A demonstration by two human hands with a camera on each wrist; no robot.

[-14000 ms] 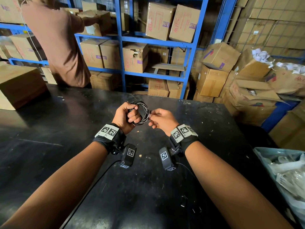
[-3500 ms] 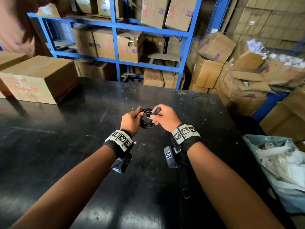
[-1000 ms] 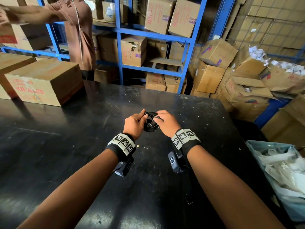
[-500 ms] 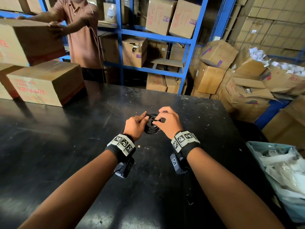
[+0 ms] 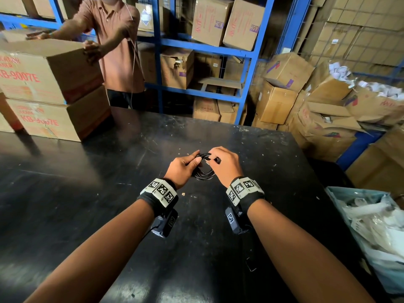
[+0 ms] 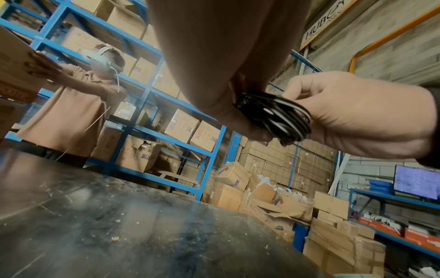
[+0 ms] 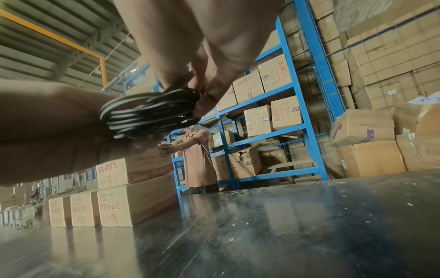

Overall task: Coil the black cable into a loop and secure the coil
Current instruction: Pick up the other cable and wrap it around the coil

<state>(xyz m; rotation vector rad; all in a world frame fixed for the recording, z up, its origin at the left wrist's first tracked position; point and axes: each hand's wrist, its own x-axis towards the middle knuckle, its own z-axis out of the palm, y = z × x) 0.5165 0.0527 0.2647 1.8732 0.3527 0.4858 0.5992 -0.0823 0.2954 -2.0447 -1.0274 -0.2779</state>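
Observation:
The black cable (image 5: pixel 203 170) is wound into a small coil of several turns, held in the air above the black table (image 5: pixel 87 204). My left hand (image 5: pixel 184 166) grips the coil's left side, thumb on top. My right hand (image 5: pixel 220 164) pinches the coil's right side, and a black plug end (image 5: pixel 217 160) sticks out by its fingers. The left wrist view shows the coil (image 6: pixel 273 116) squeezed flat between both hands. In the right wrist view the coil (image 7: pixel 150 112) is pinched by my right fingertips (image 7: pixel 202 105), with the left hand (image 7: pixel 59 131) around its other end.
A person in a brown shirt (image 5: pixel 118 47) handles stacked cardboard boxes (image 5: pixel 50 88) at the table's far left. Blue shelving (image 5: pixel 251 55) with cartons stands behind. Loose cartons (image 5: pixel 317 106) pile up at the right. A bag of white packets (image 5: pixel 376 232) sits by the right table edge.
Both hands have stayed on the coil, which now looks flatter and tighter. The person behind has set a second box on the stack at the far left.

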